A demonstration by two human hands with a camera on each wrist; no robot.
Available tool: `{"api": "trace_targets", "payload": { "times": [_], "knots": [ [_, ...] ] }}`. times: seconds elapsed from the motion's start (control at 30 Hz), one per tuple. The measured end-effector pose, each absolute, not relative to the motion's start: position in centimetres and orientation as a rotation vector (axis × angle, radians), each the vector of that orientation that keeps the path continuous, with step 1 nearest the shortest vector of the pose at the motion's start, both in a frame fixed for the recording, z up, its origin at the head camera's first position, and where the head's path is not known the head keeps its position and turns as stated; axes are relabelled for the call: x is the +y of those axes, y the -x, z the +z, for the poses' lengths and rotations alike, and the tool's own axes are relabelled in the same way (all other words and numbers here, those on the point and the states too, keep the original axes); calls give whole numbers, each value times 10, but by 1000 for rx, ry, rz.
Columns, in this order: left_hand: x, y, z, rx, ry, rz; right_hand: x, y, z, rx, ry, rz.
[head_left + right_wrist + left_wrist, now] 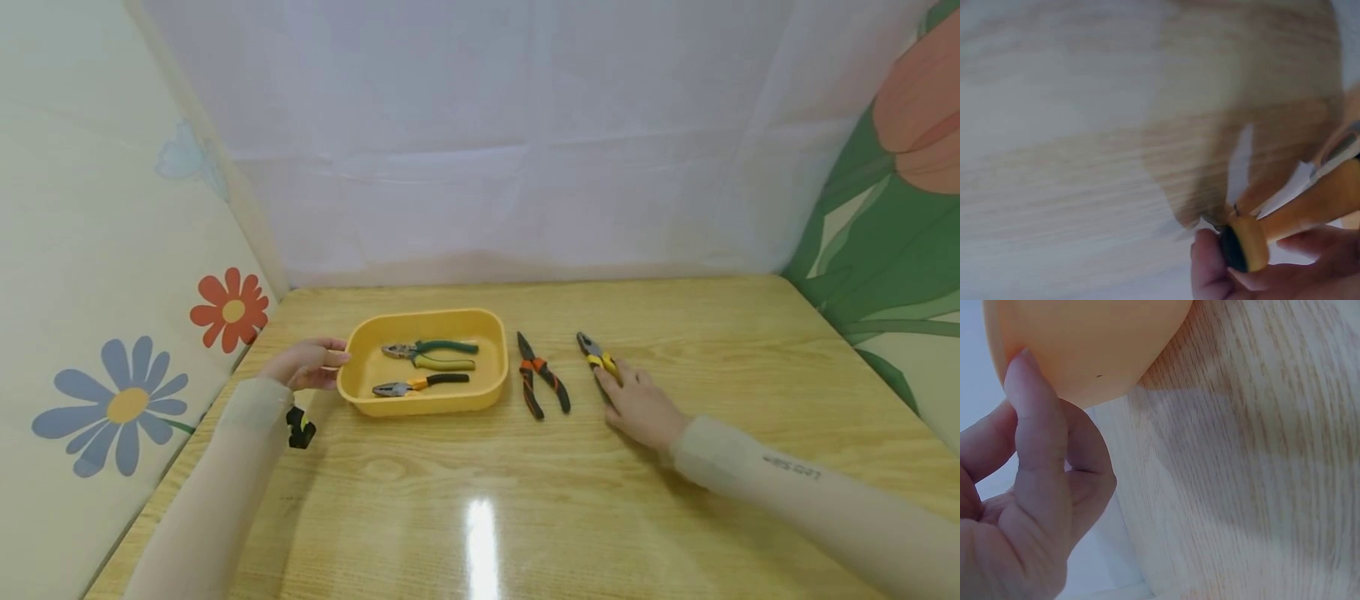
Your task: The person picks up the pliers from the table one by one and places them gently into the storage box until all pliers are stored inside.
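Observation:
At the left end of a yellow plastic tray [427,407], my left hand [307,365] pinches the rim, the thumb against the outer wall as the left wrist view shows. Inside the tray lie green-and-yellow-handled pliers [444,362] and, nearer me, pliers with black-and-orange handles [420,385]. On the table to the right, my right hand [643,408] grips yellow-and-black pliers [591,346] by the handles, their nose pointing away from me. In the right wrist view, a yellow handle [1310,203] lies against the fingers; the rest is blurred.
Long-nose pliers [530,364] with black-and-orange handles lie spread on the wooden table [420,475], between the tray and my right hand. A white cloth [525,200] hangs behind the table. Flower-printed panels [97,275] stand at both sides.

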State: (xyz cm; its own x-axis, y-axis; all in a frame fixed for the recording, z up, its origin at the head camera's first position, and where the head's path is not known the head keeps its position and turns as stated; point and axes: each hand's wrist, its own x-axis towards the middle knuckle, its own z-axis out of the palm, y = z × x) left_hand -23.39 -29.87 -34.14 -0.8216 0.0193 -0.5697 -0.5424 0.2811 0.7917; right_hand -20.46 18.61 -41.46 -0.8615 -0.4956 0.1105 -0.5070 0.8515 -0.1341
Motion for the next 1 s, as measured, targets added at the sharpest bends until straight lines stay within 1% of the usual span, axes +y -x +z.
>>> {"api": "trace_targets", "payload": {
  "times": [0.2,0.47,0.63,1.0],
  "knots": [
    [-299,234,-342,2091,479,1561,183,206,-411,-2968,-742,233],
    [-301,234,-344,2102,458,1558,186,213,-412,-2800,-668,217],
    [-302,234,-344,2109,448,1556,189,217,-408,-2867,-598,247],
    [-300,235,-343,2088,463,1565,192,219,-397,-2836,-646,391]
  ]
}}
